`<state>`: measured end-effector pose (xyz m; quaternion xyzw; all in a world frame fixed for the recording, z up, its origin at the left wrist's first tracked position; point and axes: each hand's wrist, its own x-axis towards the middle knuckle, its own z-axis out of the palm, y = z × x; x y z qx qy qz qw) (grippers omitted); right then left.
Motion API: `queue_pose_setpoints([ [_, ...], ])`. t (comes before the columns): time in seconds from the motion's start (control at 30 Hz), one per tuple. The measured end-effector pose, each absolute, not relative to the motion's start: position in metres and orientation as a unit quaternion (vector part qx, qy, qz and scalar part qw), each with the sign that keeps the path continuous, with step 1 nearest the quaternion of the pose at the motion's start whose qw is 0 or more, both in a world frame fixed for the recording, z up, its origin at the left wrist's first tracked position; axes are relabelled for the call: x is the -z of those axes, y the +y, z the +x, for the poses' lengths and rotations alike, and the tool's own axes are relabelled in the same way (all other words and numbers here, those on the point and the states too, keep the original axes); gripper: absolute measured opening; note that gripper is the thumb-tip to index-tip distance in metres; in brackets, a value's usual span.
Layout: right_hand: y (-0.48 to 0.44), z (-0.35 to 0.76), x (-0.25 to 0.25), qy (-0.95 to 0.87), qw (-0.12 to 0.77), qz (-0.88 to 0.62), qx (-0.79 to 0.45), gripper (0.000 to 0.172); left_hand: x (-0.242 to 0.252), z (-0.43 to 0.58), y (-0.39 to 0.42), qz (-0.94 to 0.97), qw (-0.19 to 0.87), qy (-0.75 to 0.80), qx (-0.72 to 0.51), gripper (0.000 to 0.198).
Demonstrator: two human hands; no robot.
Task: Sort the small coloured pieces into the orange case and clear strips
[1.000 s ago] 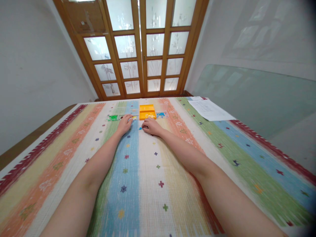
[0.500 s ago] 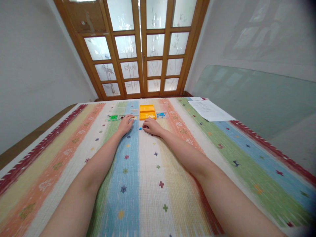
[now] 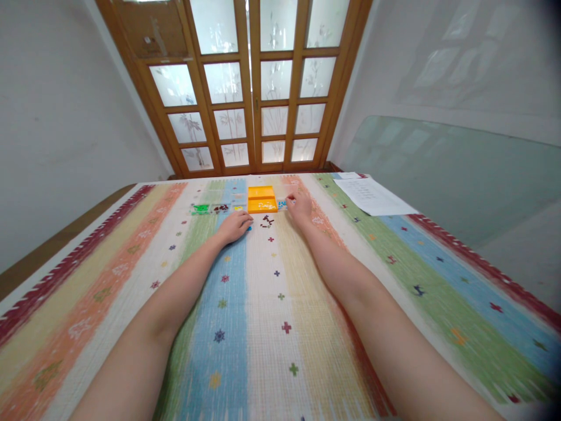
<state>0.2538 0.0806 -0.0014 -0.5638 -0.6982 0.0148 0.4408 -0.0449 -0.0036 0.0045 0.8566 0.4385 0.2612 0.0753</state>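
**On the striped cloth, two hands among small coloured pieces**

Nearest the camera, both bare forearms stretch forward over the striped cloth (image 3: 263, 327), which covers the whole surface in bands of blue, cream, green and orange.

Further out, the left hand (image 3: 235, 225) lies palm down on the blue band. Its fingers are loosely stretched and closed on nothing that shows. A small blue piece (image 3: 249, 228) lies on the cloth just beside its fingertips. To the right of it, between the two hands, a little scatter of dark pieces (image 3: 266, 221) sits loose on the cream band.

Beyond these, the right hand (image 3: 299, 206) reaches to the clear box of blue pieces (image 3: 283, 204), with its fingertips drawn together at the box's edge. At this size it is impossible to tell whether they pinch a piece.

The orange tray (image 3: 262, 199) stands just left of that box and touches it. On the tray's other side runs a clear strip of compartments (image 3: 217, 208), with green, dark and yellow pieces sorted apart.

A sheet of paper (image 3: 372, 195) lies well off to the right, near the cloth's far edge.

Behind everything stand wooden doors (image 3: 258, 88) with frosted panes, and a glass pane (image 3: 438, 169) leans on the right wall.
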Motion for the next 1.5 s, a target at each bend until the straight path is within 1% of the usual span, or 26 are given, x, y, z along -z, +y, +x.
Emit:
queue_pose_setpoints([
  [0.13, 0.082, 0.262, 0.005, -0.658, 0.447, -0.606, -0.007, 0.021, -0.007, -0.039, -0.006, 0.867, 0.068, 0.431, -0.240, 0.036],
  [0.23, 0.083, 0.262, 0.009, -0.635, 0.459, -0.621, -0.014, 0.028, -0.009, -0.035, -0.010, 0.871, 0.065, 0.428, -0.234, 0.036],
  [0.3, 0.085, 0.261, 0.011, -0.632, 0.460, -0.624, -0.020, 0.030, -0.010, -0.032, -0.012, 0.872, 0.065, 0.424, -0.234, 0.035],
  [0.57, 0.094, 0.258, 0.022, -0.651, 0.442, -0.617, -0.026, 0.027, -0.017, -0.019, -0.022, 0.911, 0.078, 0.348, -0.205, 0.037],
  [0.73, 0.096, 0.257, 0.025, -0.661, 0.438, -0.609, -0.030, 0.025, -0.017, -0.019, -0.023, 0.911, 0.074, 0.358, -0.192, 0.039],
  [1.07, 0.094, 0.252, 0.025, -0.668, 0.436, -0.602, -0.037, 0.024, -0.018, -0.021, -0.021, 0.916, 0.019, 0.365, -0.166, 0.037],
  [1.2, 0.092, 0.250, 0.025, -0.672, 0.438, -0.596, -0.039, 0.023, -0.021, -0.020, -0.023, 0.923, 0.009, 0.355, -0.146, 0.040],
  [1.5, 0.090, 0.248, 0.024, -0.674, 0.442, -0.591, -0.036, 0.025, -0.015, -0.019, -0.022, 0.917, -0.003, 0.364, -0.165, 0.040],
])
